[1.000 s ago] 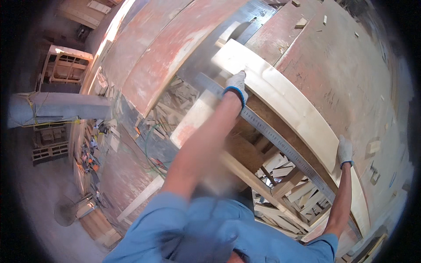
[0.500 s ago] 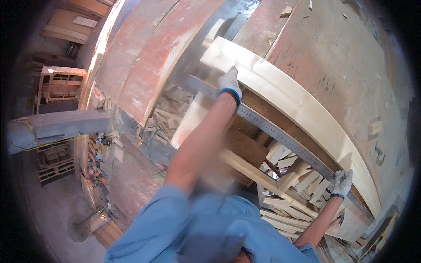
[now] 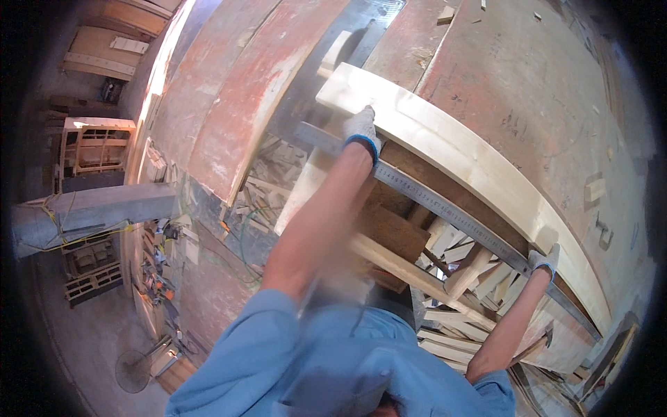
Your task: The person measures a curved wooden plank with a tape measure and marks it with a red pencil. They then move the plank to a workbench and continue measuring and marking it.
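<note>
A long pale wooden board (image 3: 445,144) lies aslant on the worktable, running from upper middle to lower right. My left hand (image 3: 360,126), in a grey glove with a blue cuff, is closed on its near edge by the left end, thumb on top. Toward the right end, my right hand (image 3: 545,258) in a matching glove grips the same edge; its fingers are partly hidden. Along the near side of the board runs a metal straightedge with ruler marks (image 3: 438,206), passing beneath both wrists.
Below the straightedge, an opening holds many wood offcuts (image 3: 486,285) and a brown wooden block (image 3: 392,233). A small pale block (image 3: 336,52) sits beyond the board's left end. At left stand a grey beam (image 3: 104,208) with yellow cord and a wooden frame (image 3: 99,146).
My right hand has moved slightly up in the picture along the board's edge. The board's right end appears a little lower and farther right; my left hand stays at its place.
</note>
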A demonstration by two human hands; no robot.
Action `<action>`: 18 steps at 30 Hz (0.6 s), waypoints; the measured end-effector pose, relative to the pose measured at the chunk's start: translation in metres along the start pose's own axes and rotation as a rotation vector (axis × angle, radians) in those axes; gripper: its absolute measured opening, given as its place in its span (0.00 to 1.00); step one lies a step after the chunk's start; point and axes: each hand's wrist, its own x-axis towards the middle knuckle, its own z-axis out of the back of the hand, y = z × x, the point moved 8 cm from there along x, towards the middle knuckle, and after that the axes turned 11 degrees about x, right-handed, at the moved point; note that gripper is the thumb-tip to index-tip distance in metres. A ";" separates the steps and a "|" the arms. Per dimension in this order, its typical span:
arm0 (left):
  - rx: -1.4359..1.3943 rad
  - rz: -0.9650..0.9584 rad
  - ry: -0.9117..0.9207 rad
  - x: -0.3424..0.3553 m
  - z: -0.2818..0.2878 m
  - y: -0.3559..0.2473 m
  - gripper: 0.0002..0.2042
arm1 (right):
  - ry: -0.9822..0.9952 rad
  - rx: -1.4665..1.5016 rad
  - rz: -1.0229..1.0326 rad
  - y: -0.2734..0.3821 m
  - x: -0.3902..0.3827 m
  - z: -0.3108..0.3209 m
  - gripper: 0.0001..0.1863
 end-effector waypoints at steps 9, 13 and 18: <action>-0.082 0.049 0.022 0.009 0.002 0.011 0.18 | -0.248 0.321 0.001 -0.002 -0.038 -0.036 0.18; -0.053 0.045 0.049 0.019 0.007 0.012 0.19 | -0.221 0.230 0.071 -0.003 -0.027 -0.032 0.17; 0.032 0.100 0.126 0.023 -0.006 0.027 0.19 | 0.025 0.158 0.173 0.009 0.005 -0.011 0.19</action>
